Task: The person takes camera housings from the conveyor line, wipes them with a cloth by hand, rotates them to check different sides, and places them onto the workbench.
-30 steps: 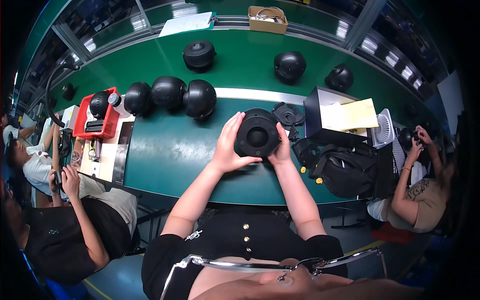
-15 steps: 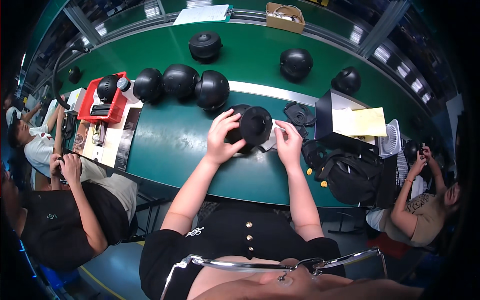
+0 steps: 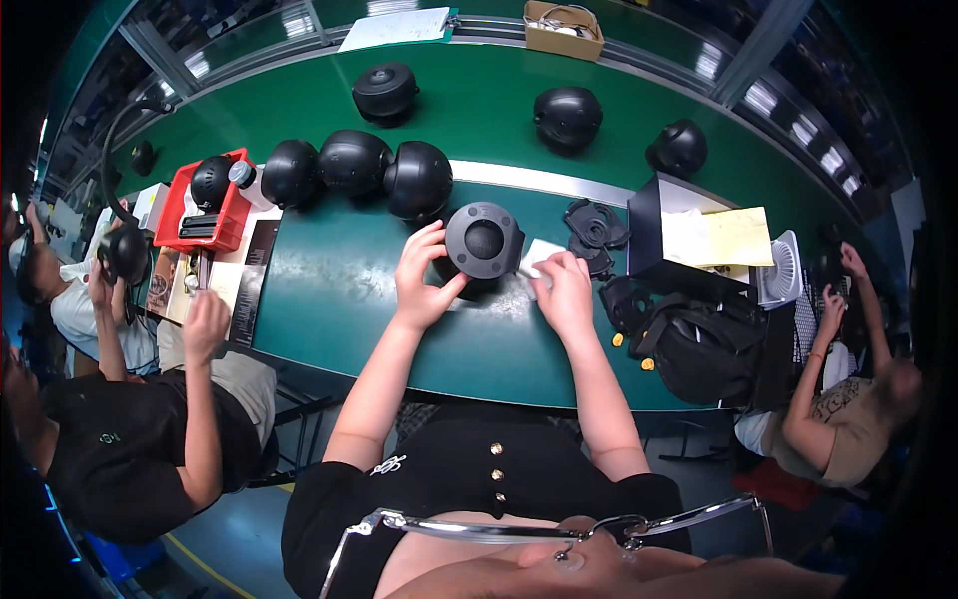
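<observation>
A long green worktop (image 3: 339,290) filled the middle of the scene, with a pale strip running along it from left to right. At its right end lay a black backpack (image 3: 704,349), and beyond that an open black box (image 3: 664,235) with a yellow sheet (image 3: 733,235) on top. At the left end stood a red tray (image 3: 190,215) holding a black part. Three black domed housings (image 3: 354,170) sat side by side, touching, on the far left of the centre; three more stood well apart farther back, and a small cardboard box (image 3: 559,30) rested at the far edge.

Near the middle, a round black housing (image 3: 484,240) with a recessed centre stood tilted on the worktop, its open face turned up toward the camera. The left hand (image 3: 424,280) was cupped around its left side, fingers spread along the rim and thumb touching the near edge. The right hand (image 3: 564,295) lay just right of the housing, fingertips pressed together on a small white cloth (image 3: 539,255) that touched the housing's right side. Flat black gaskets (image 3: 594,230) lay just beyond the right hand. Small yellow pieces (image 3: 619,339) were scattered near the backpack.
</observation>
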{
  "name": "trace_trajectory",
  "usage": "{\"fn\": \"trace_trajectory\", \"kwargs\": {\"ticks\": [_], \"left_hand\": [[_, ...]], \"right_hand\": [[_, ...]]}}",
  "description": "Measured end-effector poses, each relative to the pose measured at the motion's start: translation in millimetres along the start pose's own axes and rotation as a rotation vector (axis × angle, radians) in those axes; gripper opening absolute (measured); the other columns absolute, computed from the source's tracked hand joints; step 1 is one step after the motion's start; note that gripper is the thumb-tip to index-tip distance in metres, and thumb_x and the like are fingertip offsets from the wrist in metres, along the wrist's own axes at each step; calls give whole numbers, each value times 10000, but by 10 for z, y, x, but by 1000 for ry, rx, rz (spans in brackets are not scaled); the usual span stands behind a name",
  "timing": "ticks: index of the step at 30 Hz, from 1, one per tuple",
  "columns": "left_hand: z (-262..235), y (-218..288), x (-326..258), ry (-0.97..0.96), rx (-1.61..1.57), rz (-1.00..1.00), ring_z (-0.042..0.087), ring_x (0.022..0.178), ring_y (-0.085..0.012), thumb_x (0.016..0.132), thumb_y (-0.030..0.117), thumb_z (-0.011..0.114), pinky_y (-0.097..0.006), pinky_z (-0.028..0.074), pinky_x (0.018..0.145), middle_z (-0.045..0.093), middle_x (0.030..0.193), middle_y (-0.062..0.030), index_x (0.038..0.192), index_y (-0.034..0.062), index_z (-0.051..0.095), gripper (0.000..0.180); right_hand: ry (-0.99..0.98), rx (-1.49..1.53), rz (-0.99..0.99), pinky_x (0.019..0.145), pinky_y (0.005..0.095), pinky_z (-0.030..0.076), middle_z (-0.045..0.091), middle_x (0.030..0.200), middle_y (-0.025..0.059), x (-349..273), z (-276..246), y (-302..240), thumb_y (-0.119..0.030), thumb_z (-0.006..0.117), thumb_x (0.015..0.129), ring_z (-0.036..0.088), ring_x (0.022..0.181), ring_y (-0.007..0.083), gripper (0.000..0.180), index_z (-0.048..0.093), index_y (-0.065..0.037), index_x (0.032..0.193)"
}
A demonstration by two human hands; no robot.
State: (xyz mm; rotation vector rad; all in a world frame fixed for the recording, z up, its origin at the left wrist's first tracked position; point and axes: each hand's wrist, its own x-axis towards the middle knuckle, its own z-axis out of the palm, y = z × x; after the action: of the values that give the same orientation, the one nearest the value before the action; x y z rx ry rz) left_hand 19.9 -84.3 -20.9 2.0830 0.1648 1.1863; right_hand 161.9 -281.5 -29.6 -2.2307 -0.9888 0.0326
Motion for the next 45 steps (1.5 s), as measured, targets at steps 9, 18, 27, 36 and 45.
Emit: {"fn": "trace_trajectory", "kwargs": {"ticks": [9,18,27,36,45], "left_hand": [[3,73,-4,-69,-14,115,556,1242,-370,647,21,817,-528,406,1073,664,1181,-121,963,67,629,371],[-27,44,-45,-83,-42,107,549,1245,-382,635,26,774,-560,385,1084,665,1196,-126,873,56,617,286],[-58,16,-51,-79,-31,121,545,1249,-378,668,24,793,-541,391,1086,656,1197,-136,909,66,586,321],[-41,-74,-87,-71,-75,51,526,1274,-361,667,17,789,-496,401,1075,631,1226,-141,882,61,560,317],[-38,-171,-148,-25,-128,-42,515,1289,-349,667,-6,775,-445,415,1063,620,1229,-150,855,48,536,309]], "right_hand": [[378,436,-272,785,351,536,656,1009,158,186,-58,-230,117,580,791,663,907,290,292,691,23,1044],[283,215,-517,710,394,529,599,985,132,-297,-28,-506,101,627,669,590,916,315,426,728,-46,1056],[197,-189,-226,954,419,477,646,1135,160,-182,-388,6,71,598,672,573,1115,351,408,718,-25,1050],[175,612,-145,834,334,507,677,1013,132,155,11,-490,-138,809,762,626,965,226,344,697,22,1045],[420,751,-121,596,279,442,629,699,68,442,379,-493,-100,712,893,561,651,139,221,657,42,733]]}}
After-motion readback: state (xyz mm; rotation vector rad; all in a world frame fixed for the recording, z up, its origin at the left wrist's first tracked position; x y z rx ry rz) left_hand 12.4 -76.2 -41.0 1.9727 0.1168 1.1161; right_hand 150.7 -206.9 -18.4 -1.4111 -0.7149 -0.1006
